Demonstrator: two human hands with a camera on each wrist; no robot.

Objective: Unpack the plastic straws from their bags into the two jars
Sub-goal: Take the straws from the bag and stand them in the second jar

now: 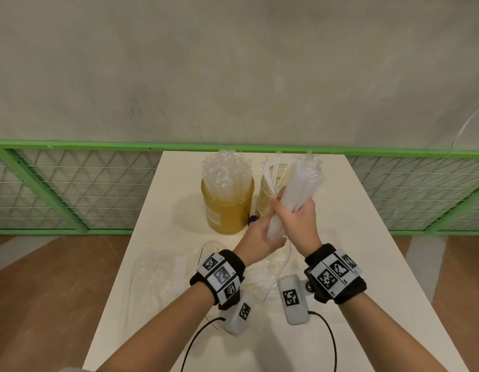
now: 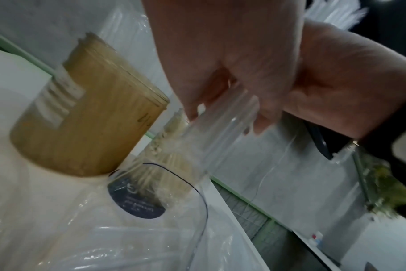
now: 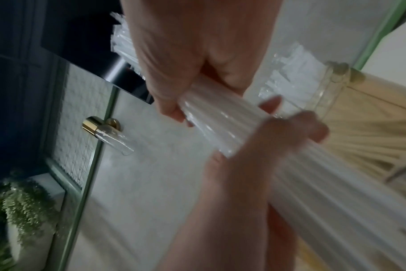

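Observation:
Above the white table [image 1: 367, 264] I hold a bundle of clear straws [image 1: 300, 181] tilted up to the right, in front of the clear jar [image 1: 265, 194]. My right hand [image 1: 296, 212] grips the bundle round its middle. My left hand [image 1: 261, 232] curls round its lower end. That clear jar holds only a few straws. Left of it stands an amber jar [image 1: 227, 210] packed with straws. The left wrist view shows the amber jar [image 2: 86, 113], the clear jar [image 2: 172, 161] and the straw ends [image 2: 225, 117] under my fingers. In the right wrist view both hands wrap the bundle [image 3: 220, 121].
Crumpled empty clear bags lie on the table at front left [image 1: 163, 267] and under my hands [image 1: 273, 267]. A green mesh fence [image 1: 72, 189] runs behind the table's far edge. The table is narrow, with wooden floor on both sides.

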